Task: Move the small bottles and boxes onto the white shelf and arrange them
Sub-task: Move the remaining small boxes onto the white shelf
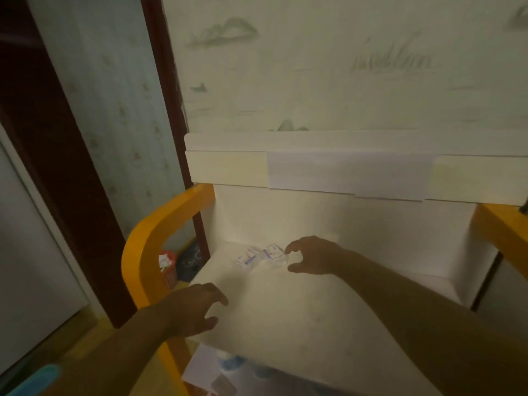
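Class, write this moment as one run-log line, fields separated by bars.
right hand: open, reaching beside small boxes | left hand: open at front edge | white shelf: boxes near back

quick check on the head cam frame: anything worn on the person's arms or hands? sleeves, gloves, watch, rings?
Nothing worn shows. The left hand and right hand are bare, with no gloves, and no rings or watch can be made out in the dim, soft image. Both forearms are uncovered as far as the frame edge, with no sleeve cuff or wristband in view.
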Tool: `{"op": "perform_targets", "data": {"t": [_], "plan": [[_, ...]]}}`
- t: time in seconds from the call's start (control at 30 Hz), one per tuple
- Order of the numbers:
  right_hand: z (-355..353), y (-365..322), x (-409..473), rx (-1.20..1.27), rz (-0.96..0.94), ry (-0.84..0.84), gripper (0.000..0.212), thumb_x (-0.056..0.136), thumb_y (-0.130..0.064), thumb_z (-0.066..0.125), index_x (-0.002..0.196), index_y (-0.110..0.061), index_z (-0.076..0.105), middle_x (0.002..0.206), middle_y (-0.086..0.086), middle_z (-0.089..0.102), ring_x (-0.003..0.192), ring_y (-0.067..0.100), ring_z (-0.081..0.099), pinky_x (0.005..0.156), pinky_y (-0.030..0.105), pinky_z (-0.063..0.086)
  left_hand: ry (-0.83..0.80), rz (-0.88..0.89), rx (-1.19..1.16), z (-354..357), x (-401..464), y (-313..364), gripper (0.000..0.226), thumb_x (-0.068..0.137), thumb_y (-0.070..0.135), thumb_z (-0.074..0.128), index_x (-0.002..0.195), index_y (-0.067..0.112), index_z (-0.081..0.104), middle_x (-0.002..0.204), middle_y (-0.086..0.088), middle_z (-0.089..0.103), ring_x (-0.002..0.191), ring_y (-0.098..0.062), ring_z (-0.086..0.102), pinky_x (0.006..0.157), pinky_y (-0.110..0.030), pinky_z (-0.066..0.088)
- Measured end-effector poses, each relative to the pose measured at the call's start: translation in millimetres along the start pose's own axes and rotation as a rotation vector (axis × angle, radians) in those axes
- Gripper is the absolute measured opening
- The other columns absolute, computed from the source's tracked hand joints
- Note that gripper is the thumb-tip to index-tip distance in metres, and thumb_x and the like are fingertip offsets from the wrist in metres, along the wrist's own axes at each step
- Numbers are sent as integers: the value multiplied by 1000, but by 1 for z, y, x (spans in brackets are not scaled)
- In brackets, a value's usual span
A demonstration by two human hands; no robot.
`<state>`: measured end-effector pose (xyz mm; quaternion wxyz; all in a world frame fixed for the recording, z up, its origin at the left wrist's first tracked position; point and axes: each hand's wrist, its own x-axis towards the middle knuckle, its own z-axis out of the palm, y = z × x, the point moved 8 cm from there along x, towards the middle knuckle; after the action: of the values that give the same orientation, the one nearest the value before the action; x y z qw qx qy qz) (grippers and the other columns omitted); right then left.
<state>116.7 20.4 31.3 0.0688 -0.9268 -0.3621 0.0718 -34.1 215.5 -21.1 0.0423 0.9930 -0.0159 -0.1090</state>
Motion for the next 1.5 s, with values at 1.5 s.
{"op": "perform_targets", "data": {"t": [1.5], "plan": [[34,31,10,41,469,17,79,78,-41,69,146,-30,32,137,6,49,127,27,48,101,35,43,63,376,-213,-31,162,15,79,77,38,64,145,40,25,145,9,40,132,-15,40,105,-26,36]]}}
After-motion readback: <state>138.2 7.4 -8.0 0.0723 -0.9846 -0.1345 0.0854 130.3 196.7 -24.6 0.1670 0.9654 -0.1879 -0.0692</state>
